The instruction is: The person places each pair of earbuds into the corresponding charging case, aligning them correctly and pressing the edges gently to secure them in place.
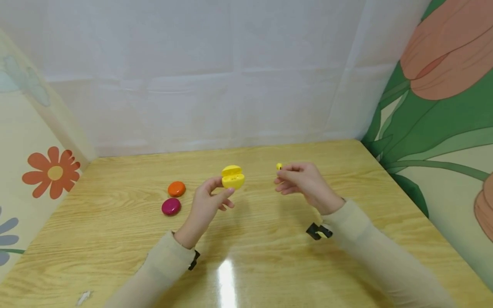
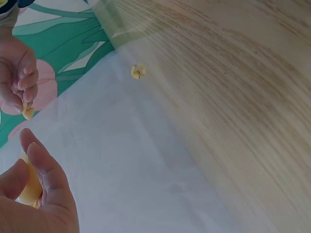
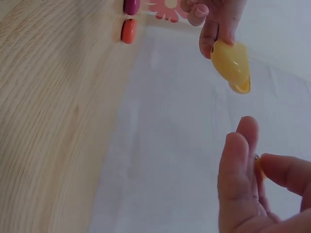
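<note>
My left hand (image 1: 206, 203) holds a round yellow earbud case (image 1: 236, 182) with its lid raised, gripping its side between thumb and fingers above the table. To its right, my right hand (image 1: 308, 184) pinches a small yellow earbud (image 1: 279, 166) between thumb and forefinger, apart from the case. In the left wrist view, the earbud (image 2: 28, 112) points down from the right fingertips. The right wrist view shows the case (image 3: 231, 63) from its outer side; most of the earbud (image 3: 261, 167) is covered by the fingers there.
An orange round case (image 1: 176, 188) and a magenta round case (image 1: 171, 206) lie closed on the wooden table (image 1: 254, 239), left of my left hand. A small yellow object (image 2: 138, 71) shows near the table's edge in the left wrist view. White cloth (image 1: 231, 85) hangs behind.
</note>
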Demonstrator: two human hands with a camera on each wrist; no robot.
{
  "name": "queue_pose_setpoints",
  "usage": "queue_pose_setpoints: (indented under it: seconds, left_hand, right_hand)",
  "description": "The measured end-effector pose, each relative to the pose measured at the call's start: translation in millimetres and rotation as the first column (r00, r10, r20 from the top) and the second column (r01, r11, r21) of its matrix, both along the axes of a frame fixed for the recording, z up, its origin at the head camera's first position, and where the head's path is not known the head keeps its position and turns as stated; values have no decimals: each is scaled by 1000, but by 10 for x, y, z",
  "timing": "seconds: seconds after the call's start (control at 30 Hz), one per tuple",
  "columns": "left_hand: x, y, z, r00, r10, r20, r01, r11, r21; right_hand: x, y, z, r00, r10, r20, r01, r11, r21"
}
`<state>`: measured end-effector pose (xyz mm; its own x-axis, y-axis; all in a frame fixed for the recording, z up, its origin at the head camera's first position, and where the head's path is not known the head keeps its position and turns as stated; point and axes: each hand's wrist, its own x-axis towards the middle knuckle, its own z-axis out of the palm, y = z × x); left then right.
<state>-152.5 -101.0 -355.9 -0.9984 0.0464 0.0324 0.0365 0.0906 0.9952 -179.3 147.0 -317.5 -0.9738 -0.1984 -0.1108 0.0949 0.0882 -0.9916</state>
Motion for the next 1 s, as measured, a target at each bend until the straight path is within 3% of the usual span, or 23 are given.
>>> queue_pose_setpoints:
  seconds: [1.0]
  left_hand:
    - [65, 136, -5, 999, 6, -49, -5, 1000, 6]
  right_hand:
    - [128, -455, 132, 994, 42, -98, -45, 999, -25]
